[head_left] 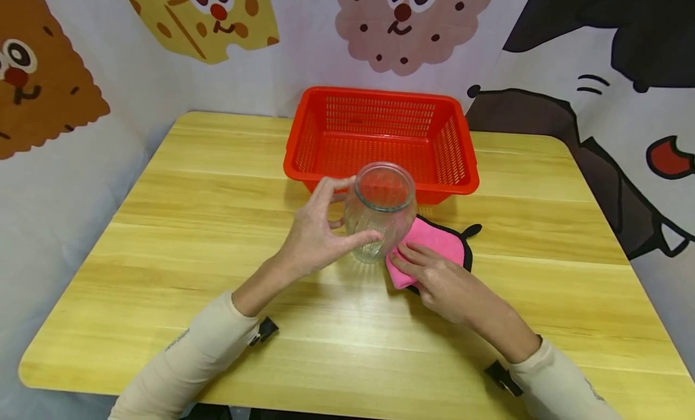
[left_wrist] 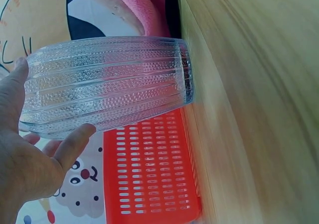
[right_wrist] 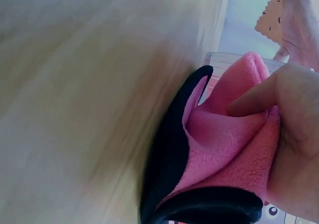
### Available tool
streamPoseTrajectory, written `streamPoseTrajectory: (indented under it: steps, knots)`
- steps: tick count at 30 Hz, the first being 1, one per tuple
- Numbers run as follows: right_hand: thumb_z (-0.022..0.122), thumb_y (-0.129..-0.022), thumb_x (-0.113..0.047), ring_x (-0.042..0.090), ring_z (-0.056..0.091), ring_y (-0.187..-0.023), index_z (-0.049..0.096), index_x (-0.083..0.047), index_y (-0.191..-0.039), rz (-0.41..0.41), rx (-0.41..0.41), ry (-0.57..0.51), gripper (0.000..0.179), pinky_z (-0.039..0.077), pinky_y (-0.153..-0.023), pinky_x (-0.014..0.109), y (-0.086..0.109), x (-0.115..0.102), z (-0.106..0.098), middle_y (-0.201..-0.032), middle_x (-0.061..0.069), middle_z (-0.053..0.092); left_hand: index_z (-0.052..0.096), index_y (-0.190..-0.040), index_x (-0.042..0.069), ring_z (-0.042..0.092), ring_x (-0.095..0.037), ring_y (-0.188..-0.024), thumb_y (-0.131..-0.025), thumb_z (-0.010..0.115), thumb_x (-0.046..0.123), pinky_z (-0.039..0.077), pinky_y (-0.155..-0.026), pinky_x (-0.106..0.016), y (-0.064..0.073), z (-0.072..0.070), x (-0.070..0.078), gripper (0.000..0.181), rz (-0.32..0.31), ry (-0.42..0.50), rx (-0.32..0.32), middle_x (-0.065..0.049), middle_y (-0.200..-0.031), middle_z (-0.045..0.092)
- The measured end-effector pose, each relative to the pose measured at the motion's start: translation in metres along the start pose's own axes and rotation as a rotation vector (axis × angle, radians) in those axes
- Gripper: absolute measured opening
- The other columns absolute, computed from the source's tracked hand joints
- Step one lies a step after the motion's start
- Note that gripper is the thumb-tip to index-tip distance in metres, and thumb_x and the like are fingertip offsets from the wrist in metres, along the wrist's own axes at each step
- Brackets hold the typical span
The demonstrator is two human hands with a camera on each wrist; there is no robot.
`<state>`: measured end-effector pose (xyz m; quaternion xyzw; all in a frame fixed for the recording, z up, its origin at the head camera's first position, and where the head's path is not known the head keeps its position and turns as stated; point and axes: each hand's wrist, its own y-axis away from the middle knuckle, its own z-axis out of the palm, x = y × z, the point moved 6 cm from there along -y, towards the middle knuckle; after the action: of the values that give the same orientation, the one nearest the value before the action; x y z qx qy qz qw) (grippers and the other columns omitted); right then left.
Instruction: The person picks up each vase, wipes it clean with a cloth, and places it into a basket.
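A clear glass jar (head_left: 374, 227) with ribbed, dotted sides stands on the table, its open mouth facing up. My left hand (head_left: 317, 230) holds it from the left around its upper part, thumb on the near side and fingers on the far side. In the left wrist view the jar (left_wrist: 109, 84) has its base right at the tabletop. My right hand (head_left: 442, 281) grips a pink cloth (head_left: 442, 242) with black edging, just right of the jar. The right wrist view shows the thumb pressed into folds of the cloth (right_wrist: 224, 149), with the jar partly hidden behind it.
Behind the jar a red plastic basket (head_left: 380, 142) with slotted walls sits at the back of the wooden table (head_left: 163, 275). The cloth's black loop (head_left: 471, 230) points right. Curtains with cartoon figures hang around the table's back and sides.
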<state>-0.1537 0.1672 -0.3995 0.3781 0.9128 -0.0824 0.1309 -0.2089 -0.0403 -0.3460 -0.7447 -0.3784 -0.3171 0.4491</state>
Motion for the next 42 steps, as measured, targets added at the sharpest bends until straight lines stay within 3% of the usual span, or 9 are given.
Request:
streamPoseTrajectory:
  steps: [10, 19, 22, 26, 30, 33, 37, 40, 42]
  knots:
    - [0.054, -0.086, 0.01, 0.042, 0.041, -0.139, 0.058, -0.001, -0.143, -0.011, -0.017, 0.053, 0.058, 0.036, -0.113, 0.055, -0.002, 0.001, 0.001, -0.151, 0.019, 0.047, 0.046, -0.141, 0.013, 0.051, -0.016, -0.124, -0.075, 0.094, 0.03, 0.061, -0.075, -0.029, -0.003, 0.002, 0.004, 0.083, 0.006, -0.017, -0.003, 0.0, -0.132, 0.051]
    - [0.052, -0.095, 0.008, 0.036, 0.036, -0.143, 0.048, -0.004, -0.151, 0.063, 0.006, -0.137, 0.058, 0.034, -0.113, 0.059, 0.01, 0.009, -0.008, -0.156, 0.013, 0.043, 0.045, -0.142, 0.011, 0.051, -0.016, -0.122, -0.077, 0.093, 0.034, 0.061, -0.078, -0.035, 0.0, 0.002, 0.008, 0.084, 0.013, -0.058, -0.003, -0.002, -0.129, 0.05]
    - [0.056, -0.095, 0.006, 0.032, 0.049, -0.132, 0.047, -0.004, -0.151, 0.095, 0.121, -0.177, 0.058, 0.044, -0.105, 0.057, 0.019, 0.012, -0.019, -0.15, 0.015, 0.049, 0.045, -0.141, 0.009, 0.053, -0.016, -0.12, -0.077, 0.091, 0.04, 0.059, -0.082, -0.031, 0.001, 0.002, 0.01, 0.085, 0.04, -0.133, 0.018, -0.003, -0.128, 0.051]
    - [0.055, -0.092, 0.008, 0.022, 0.062, -0.101, 0.055, -0.002, -0.144, 0.101, 0.431, -0.183, 0.053, 0.055, -0.086, 0.037, 0.029, 0.012, -0.043, -0.129, 0.014, 0.065, 0.037, -0.145, 0.011, 0.049, -0.015, -0.124, -0.078, 0.088, 0.048, 0.053, -0.092, -0.04, 0.003, 0.001, 0.007, 0.093, 0.019, -0.202, 0.033, -0.003, -0.134, 0.049]
    - [0.051, -0.092, 0.008, 0.013, 0.06, -0.085, 0.064, 0.003, -0.131, 0.101, 0.772, -0.249, 0.042, 0.048, -0.076, 0.016, 0.034, 0.011, -0.069, -0.111, 0.013, 0.07, 0.02, -0.158, 0.016, 0.038, -0.016, -0.138, -0.082, 0.086, 0.04, 0.041, -0.108, -0.05, 0.006, 0.0, 0.005, 0.104, 0.013, -0.136, 0.009, -0.001, -0.152, 0.038]
    - [0.052, -0.096, 0.005, 0.009, 0.058, -0.082, 0.066, 0.01, -0.124, 0.061, 0.96, -0.314, 0.032, 0.047, -0.073, 0.012, 0.035, 0.009, -0.08, -0.106, 0.016, 0.071, 0.007, -0.164, 0.022, 0.031, -0.017, -0.144, -0.086, 0.083, 0.032, 0.035, -0.115, -0.048, 0.005, 0.001, 0.006, 0.11, 0.043, -0.043, -0.045, 0.002, -0.161, 0.028]
    - [0.055, -0.104, -0.008, 0.009, 0.057, -0.081, 0.062, 0.017, -0.125, -0.037, 1.06, -0.365, 0.034, 0.048, -0.075, 0.013, 0.029, 0.001, -0.085, -0.112, 0.021, 0.07, -0.002, -0.163, 0.035, 0.02, -0.012, -0.15, -0.089, 0.08, 0.036, 0.025, -0.119, -0.05, 0.006, 0.004, 0.004, 0.11, -0.018, 0.015, -0.159, 0.012, -0.167, 0.015]
    - [0.054, -0.103, -0.009, 0.011, 0.061, -0.086, 0.061, 0.017, -0.126, -0.081, 1.069, -0.385, 0.035, 0.051, -0.081, 0.016, 0.022, -0.006, -0.084, -0.117, 0.022, 0.069, -0.003, -0.162, 0.041, 0.013, -0.008, -0.15, -0.092, 0.076, 0.041, 0.019, -0.12, -0.051, 0.008, 0.007, 0.001, 0.105, -0.088, 0.016, -0.226, 0.018, -0.167, 0.004]
    - [0.052, -0.101, -0.003, 0.013, 0.064, -0.093, 0.061, 0.016, -0.127, -0.095, 1.062, -0.39, 0.034, 0.053, -0.086, 0.019, 0.018, -0.01, -0.083, -0.119, 0.022, 0.068, -0.001, -0.162, 0.04, 0.014, -0.009, -0.15, -0.093, 0.075, 0.041, 0.022, -0.12, -0.049, 0.009, 0.009, 0.001, 0.103, -0.105, 0.032, -0.249, 0.017, -0.167, 0.002]
